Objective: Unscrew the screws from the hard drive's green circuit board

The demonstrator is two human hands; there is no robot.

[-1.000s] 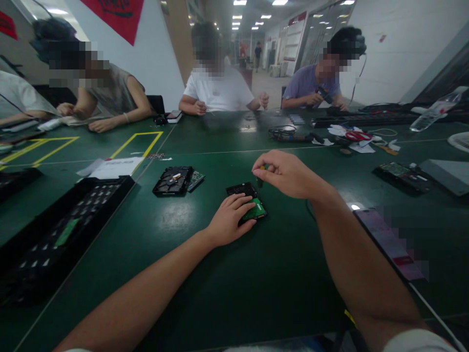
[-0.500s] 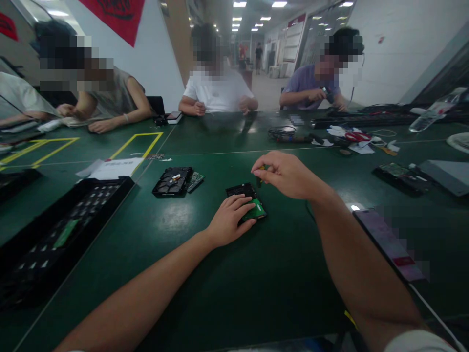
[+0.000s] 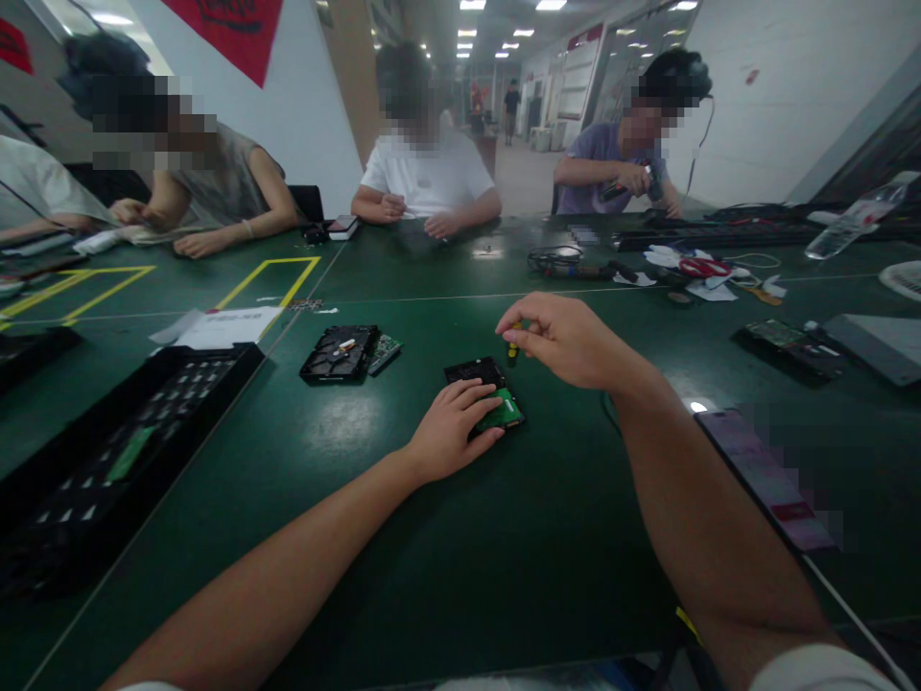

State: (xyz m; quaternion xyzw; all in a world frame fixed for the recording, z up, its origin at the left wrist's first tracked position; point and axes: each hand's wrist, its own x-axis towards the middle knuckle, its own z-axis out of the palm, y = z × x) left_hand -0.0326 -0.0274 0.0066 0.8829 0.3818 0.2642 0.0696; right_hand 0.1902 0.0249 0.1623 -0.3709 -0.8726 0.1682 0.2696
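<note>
A hard drive (image 3: 473,370) with a green circuit board (image 3: 507,413) on its near part lies on the dark green table. My left hand (image 3: 455,430) rests across it with fingers stretched out, covering its left side. Just beyond the drive's far right corner, my right hand (image 3: 557,338) is raised above the table. Its thumb and fingers pinch a small yellow-and-black screwdriver (image 3: 512,349), mostly hidden by the fingers; I cannot tell what its tip touches. To the left lies another black drive (image 3: 338,355), with a loose circuit board (image 3: 387,353) against it.
A long black tray (image 3: 208,384) stands at left, beside white paper (image 3: 234,328). At right are a phone (image 3: 763,480), another drive (image 3: 791,347) and a grey box (image 3: 882,345). Cables (image 3: 557,259) and a bottle (image 3: 860,221) lie farther back. Several people sit across the table.
The screwdriver has turned slightly in my right hand and more yellow shows. My left hand and the hard drive stay put. Across the table, two people's hands have moved.
</note>
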